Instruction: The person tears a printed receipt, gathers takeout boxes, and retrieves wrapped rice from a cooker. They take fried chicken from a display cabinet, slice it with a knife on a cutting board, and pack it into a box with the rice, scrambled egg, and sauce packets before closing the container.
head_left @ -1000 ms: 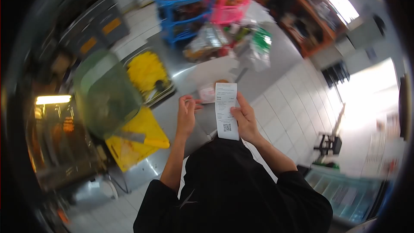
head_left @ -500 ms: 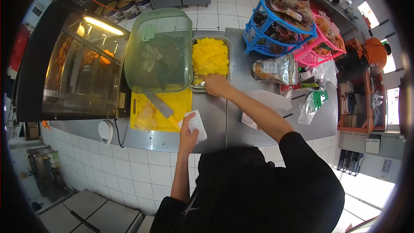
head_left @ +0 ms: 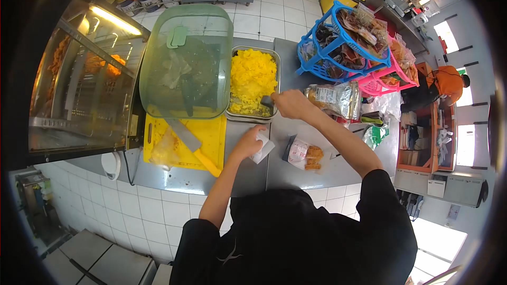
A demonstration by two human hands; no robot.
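My right hand (head_left: 293, 104) is closed around a small grey scoop (head_left: 268, 103), whose handle is hidden in the fist. The scoop is at the front right corner of a metal tray (head_left: 279, 71) piled with yellow rice (head_left: 253, 74). The rice is thinner at the tray's near end. Just in front of the tray, my left hand (head_left: 247, 143) grips a small white paper packet (head_left: 262, 149). On the steel table to its right lies fried food (head_left: 313, 157) in a printed paper sleeve (head_left: 298, 153).
A large green translucent tub (head_left: 145, 68) stands left of the tray. A yellow-handled knife (head_left: 185, 136) lies on a yellow cutting board (head_left: 182, 171). A glass warming cabinet (head_left: 84, 89) is at far left, stacked blue baskets (head_left: 338, 37) and a pink basket (head_left: 377, 85) at right. Someone in orange (head_left: 449, 82) is farther off.
My left hand has brought the white packet rightward, closer to the tray. My right hand has moved right to the tray's corner, with the scoop now visible. The fried food has come into sight.
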